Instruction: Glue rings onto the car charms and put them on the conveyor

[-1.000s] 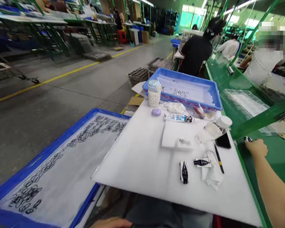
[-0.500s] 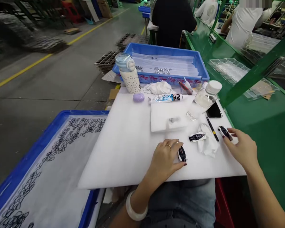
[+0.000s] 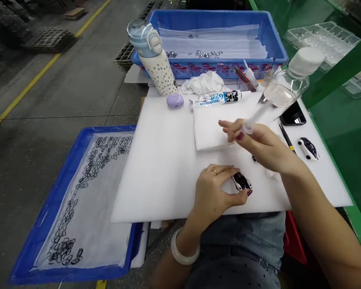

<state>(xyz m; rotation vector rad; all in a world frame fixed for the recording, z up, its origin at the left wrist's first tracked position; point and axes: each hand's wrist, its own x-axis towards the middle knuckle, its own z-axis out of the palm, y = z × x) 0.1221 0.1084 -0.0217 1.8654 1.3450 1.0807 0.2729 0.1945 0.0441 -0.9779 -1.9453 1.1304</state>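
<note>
My left hand (image 3: 215, 192) grips a small black-and-white toy car (image 3: 241, 181) between thumb and fingers, low over the white foam board (image 3: 150, 176). My right hand (image 3: 258, 144) is raised over the board, thumb and fingers pinched on a small clear bottle-like piece (image 3: 248, 127); its exact kind is blurred. A second toy car (image 3: 308, 148) sits at the board's right side. Behind my right hand, a third car (image 3: 254, 159) is mostly hidden. Left of that hand lies a folded white cloth pad (image 3: 209, 132), with a glue tube (image 3: 216, 98) along its far edge.
A speckled drinking bottle (image 3: 159, 72), purple case (image 3: 175, 101) and crumpled tissue (image 3: 204, 83) stand at the back. Right are a clear bottle (image 3: 284, 90), phone (image 3: 293, 114) and tweezers (image 3: 286, 138). Blue trays (image 3: 221, 66) lie behind and at left (image 3: 78, 130).
My right hand has let go of the car at the right and moved left, picking up the small clear piece from the pad. My left hand still holds its car. The view has tilted down.
</note>
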